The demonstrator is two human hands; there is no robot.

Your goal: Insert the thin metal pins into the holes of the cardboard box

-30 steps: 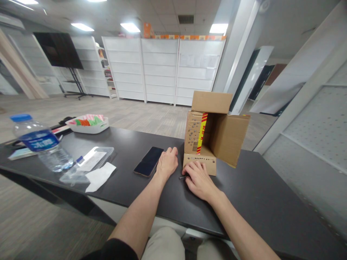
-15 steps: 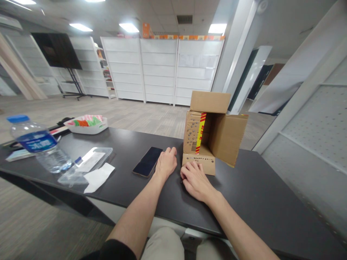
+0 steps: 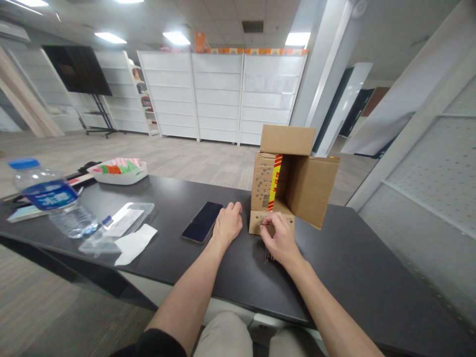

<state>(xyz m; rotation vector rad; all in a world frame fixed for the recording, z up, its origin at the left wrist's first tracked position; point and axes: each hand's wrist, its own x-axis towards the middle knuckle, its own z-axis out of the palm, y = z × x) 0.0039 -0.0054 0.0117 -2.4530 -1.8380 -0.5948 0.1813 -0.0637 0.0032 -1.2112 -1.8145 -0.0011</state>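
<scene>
A: Where does the cardboard box [image 3: 304, 188] stand?
B: On the bench [image 3: 349, 263], right of the middle, with its opening facing the person and its flaps spread. The lower flap [image 3: 254, 226] carries a row of small holes.

A: And the right hand [image 3: 278, 237]?
B: In front of that flap, thumb and forefinger pinched together on what looks like a thin pin [image 3: 262, 225]. Most of it is hidden. Several slender metal pieces [image 3: 267, 255] show beneath the hand; I can't tell what they rest on.

A: The left hand [image 3: 228, 221]?
B: Fingers curled, just beside the dark phone [image 3: 202, 222]. I can't tell whether it grips anything.

A: Farther left?
B: A torn white paper [image 3: 136, 244], a clear plastic case [image 3: 148, 208], a blue-capped water bottle [image 3: 52, 194], and a white basket [image 3: 139, 174] of colourful packets.

A: Beyond the bench?
B: White shelving [image 3: 217, 96] and a dark screen [image 3: 76, 70] on a stand.
</scene>
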